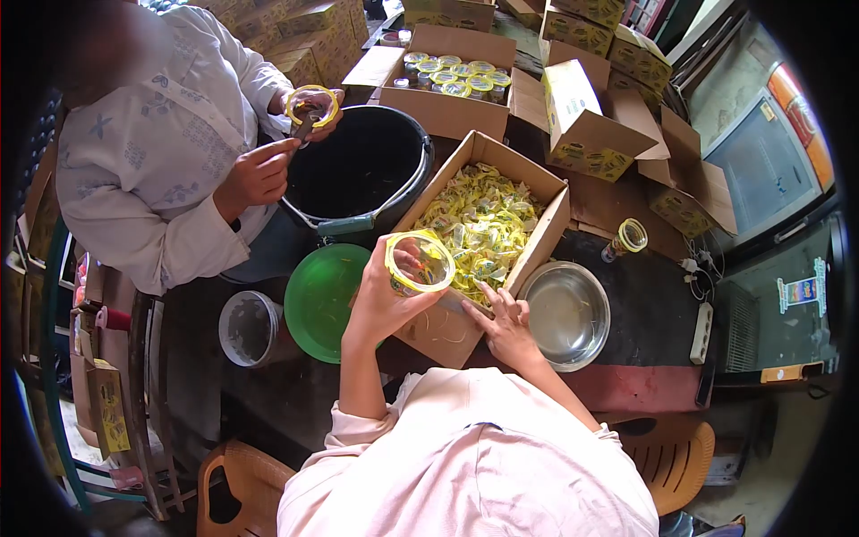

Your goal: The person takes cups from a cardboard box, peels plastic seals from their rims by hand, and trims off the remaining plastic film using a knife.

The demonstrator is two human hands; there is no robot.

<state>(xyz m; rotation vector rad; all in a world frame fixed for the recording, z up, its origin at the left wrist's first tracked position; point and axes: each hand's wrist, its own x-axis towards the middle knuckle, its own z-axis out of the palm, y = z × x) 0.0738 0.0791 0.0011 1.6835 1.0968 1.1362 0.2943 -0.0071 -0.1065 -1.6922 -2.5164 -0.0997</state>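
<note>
Head view: the left hand (380, 300) is closed around a clear jar (425, 264) with a yellow ring at its mouth, held up over the near left corner of an open carton (546, 230); colour shows inside and low on its side, but no words can be read there. The right hand (508, 329) lies at the carton's near edge, fingertips beside the packets; whether it pinches anything I cannot tell. Small yellow-and-clear packets (483, 224) fill the carton loosely, their print too tiny to read. Just right of it sits a shiny steel bowl (568, 313); to the left, a green basin (313, 309) with a few pale strips, and a whitish bucket (246, 327) marked with specks inside. Farther right, a yellow-rimmed jar (633, 234) stands on the dark bench (653, 304). Beyond the basin is a black bucket (353, 166), its interior dark. Over its left rim a co-worker (179, 134) holds another yellow-ringed jar (313, 100) and a slim tool (307, 125). Behind, a carton (447, 112) holds rows of yellow-topped jars (447, 76), beside an opened carton (591, 143) with yellow printing, its lettering illegible. Similar printed boxes (318, 27) are stacked at the back.
</note>
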